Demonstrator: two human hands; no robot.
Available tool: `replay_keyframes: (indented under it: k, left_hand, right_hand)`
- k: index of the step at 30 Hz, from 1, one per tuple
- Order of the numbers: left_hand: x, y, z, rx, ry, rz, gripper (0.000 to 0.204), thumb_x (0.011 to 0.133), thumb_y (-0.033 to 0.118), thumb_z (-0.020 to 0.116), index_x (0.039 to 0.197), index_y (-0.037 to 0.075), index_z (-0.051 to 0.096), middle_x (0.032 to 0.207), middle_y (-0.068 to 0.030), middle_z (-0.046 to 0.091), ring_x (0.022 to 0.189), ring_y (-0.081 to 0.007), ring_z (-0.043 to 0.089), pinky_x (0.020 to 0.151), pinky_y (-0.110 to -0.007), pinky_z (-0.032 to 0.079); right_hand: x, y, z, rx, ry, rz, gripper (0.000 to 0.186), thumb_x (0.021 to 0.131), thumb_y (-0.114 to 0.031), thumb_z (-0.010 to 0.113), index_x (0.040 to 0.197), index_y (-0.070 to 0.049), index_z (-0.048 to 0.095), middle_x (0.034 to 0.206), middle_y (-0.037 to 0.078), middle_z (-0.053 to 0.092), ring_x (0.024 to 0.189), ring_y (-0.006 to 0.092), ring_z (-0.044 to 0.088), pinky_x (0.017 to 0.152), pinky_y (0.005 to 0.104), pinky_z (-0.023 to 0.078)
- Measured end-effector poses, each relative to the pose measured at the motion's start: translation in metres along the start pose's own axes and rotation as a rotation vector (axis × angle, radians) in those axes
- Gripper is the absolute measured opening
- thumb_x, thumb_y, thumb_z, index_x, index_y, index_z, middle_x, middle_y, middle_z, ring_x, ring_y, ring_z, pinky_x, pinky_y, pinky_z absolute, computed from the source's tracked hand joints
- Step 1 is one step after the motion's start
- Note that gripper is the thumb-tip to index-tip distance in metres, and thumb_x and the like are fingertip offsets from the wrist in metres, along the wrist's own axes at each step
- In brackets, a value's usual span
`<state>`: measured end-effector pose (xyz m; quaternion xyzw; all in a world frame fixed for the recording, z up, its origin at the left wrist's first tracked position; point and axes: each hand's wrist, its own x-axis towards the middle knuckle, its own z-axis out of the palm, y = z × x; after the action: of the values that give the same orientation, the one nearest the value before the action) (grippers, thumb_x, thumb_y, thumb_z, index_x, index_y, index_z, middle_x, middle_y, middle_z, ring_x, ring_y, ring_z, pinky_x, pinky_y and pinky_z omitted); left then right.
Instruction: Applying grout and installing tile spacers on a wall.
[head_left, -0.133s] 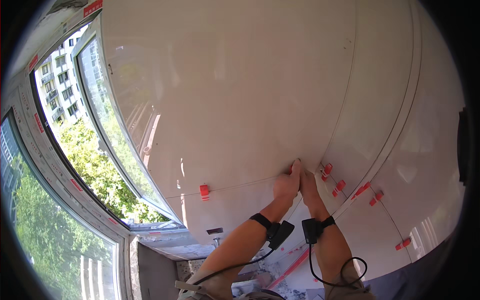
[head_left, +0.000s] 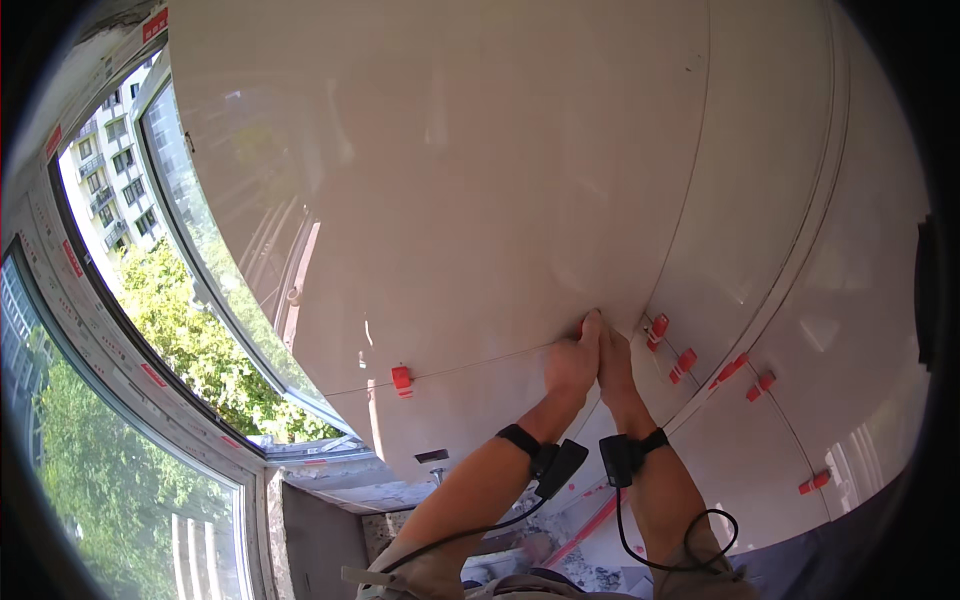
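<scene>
My left hand and my right hand are pressed together at the joint between large glossy beige wall tiles, close to the inner corner. Both hands are closed. A bit of a red tile-levelling wedge shows by the fingers of my left hand; the rest of it is covered. What the right fingers hold, if anything, is hidden behind the left hand. Just right of my hands, another red wedge sits in a tile joint. Each wrist wears a black strap with a small cabled box.
Further red wedges sit along the joints, one at the left and one at the far right. A rectangular cutout is in the lower tile. On the left, an open window sash stands beside the tiled wall.
The view has shifted slightly, so the window and tiles sit a little differently. My hands stay closed together at the same joint.
</scene>
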<state>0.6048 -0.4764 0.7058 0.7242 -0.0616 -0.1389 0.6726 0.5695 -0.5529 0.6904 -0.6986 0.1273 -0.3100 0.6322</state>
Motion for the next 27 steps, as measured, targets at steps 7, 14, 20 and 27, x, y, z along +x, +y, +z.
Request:
replay_keyframes:
  k: [7, 14, 20, 27]
  left_hand:
    - [-0.001, 0.007, 0.004, 0.052, 0.084, -0.043, 0.072, 0.080, 0.057, 0.058, 0.097, -0.012, 0.066, 0.095, -0.0253, 0.068, 0.096, -0.0314, 0.065, 0.085, -0.037, 0.048]
    - [-0.005, 0.014, 0.000, 0.114, 0.010, -0.027, 0.075, 0.078, 0.060, 0.059, 0.106, -0.009, 0.064, 0.100, -0.0229, 0.066, 0.085, -0.0311, 0.065, 0.075, -0.038, 0.050]
    - [-0.045, 0.000, -0.046, -0.019, -0.292, -0.116, 0.062, 0.083, 0.059, 0.057, 0.101, 0.000, 0.063, 0.074, -0.0079, 0.063, 0.055, -0.0157, 0.055, 0.046, -0.029, 0.039]
    - [-0.115, -0.206, -0.190, -0.079, -0.155, -0.486, 0.038, 0.088, 0.038, 0.059, 0.094, 0.001, 0.064, 0.073, -0.0083, 0.063, 0.055, -0.0151, 0.056, 0.048, -0.029, 0.042]
  right_hand:
    - [0.009, 0.034, 0.005, 0.047, 0.069, -0.110, 0.037, 0.098, -0.027, 0.046, 0.082, 0.004, 0.057, 0.070, 0.010, 0.056, 0.067, 0.0142, 0.049, 0.061, 0.0324, 0.041]
    - [0.007, 0.037, 0.008, -0.011, 0.082, -0.308, 0.037, 0.099, -0.028, 0.044, 0.079, 0.001, 0.056, 0.070, 0.007, 0.055, 0.066, 0.0150, 0.050, 0.059, 0.0327, 0.041]
    - [-0.025, -0.015, -0.002, 0.101, 0.067, 0.233, 0.040, 0.096, -0.038, 0.052, 0.078, -0.002, 0.058, 0.066, 0.002, 0.052, 0.060, 0.0131, 0.050, 0.052, 0.0288, 0.040]
    - [-0.135, 0.074, -0.047, 0.022, -0.149, 0.512, 0.037, 0.093, -0.036, 0.057, 0.079, -0.002, 0.058, 0.059, 0.001, 0.049, 0.047, 0.0101, 0.044, 0.044, 0.0269, 0.034]
